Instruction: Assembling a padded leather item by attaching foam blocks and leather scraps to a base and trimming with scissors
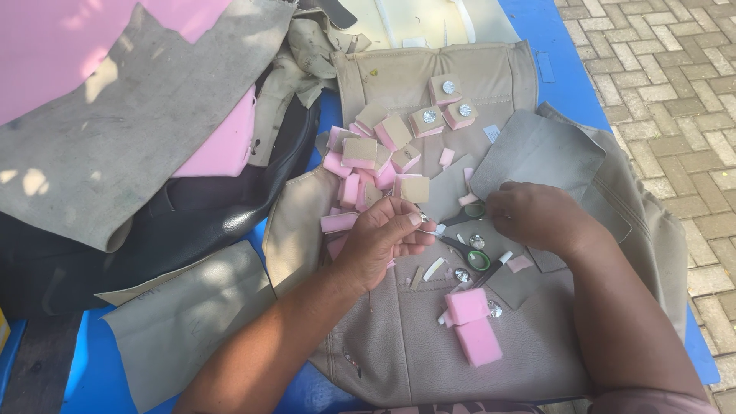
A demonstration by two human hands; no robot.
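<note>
The left hand (381,234) is curled narrow, fingers pinched on a small shiny button (422,218) held just above the tan cover (399,337) spread over the blue table (552,38). The right hand (537,218) rests knuckles-up beside it, its fingertips hidden, so I cannot tell whether it grips anything; it lies touching the edge of a grey flap (537,153) and just beside the scissors (468,249), whose green handle and a marker (494,268) sit between the two wrists. Loose silver buttons (477,241) lie near the scissors, a pile of pink foam squares (368,172) faced with tan sits beyond the left hand, three of them already carrying buttons (448,107) further up the cover, and two bigger pink blocks (471,326) lie near the person's body. The likely trouble, as I judge it, is the pinch: the button is tiny and smooth, and a slip would drop it among the scraps (or down a fold in the cover, where it would be hard to spot). The scissors lie open-bladed right under the working fingers, so a careless reach could nick a fingertip or snag the cover. A brush of the left forearm could also scatter the stacked squares.
</note>
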